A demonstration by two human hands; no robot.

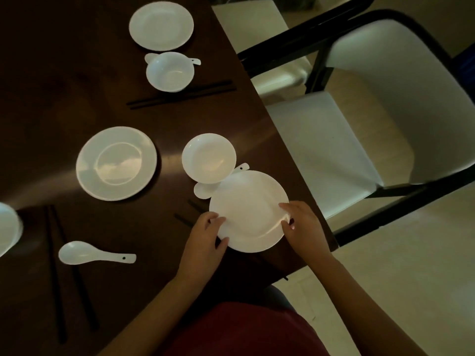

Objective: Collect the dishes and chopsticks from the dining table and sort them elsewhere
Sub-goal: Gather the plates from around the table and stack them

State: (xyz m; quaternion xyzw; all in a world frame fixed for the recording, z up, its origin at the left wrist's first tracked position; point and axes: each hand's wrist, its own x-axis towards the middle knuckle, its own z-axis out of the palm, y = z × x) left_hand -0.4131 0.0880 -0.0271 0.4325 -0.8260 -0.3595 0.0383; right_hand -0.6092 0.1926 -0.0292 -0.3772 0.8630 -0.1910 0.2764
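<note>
Gripping the white plate (248, 210) by opposite rim edges at the tabletop (64, 73) corner: left hand (205, 236) curled on the rim at 8 o'clock, right hand (299, 224) pinching it at 4 o'clock. Looks glossy, stiff, fairly light, probably slippery and breakable; the rim is the sensible hold, thumbs on top. A bowl (208, 158) touches it at 11 o'clock, with a spoon (203, 190) tucked under. Chopsticks (189, 211) poke out at 9 o'clock. Further plate (116, 163) sits well apart at 9 o'clock.

Bowl (7, 228) cropped left, chopsticks (189, 214) part-hidden
</note>
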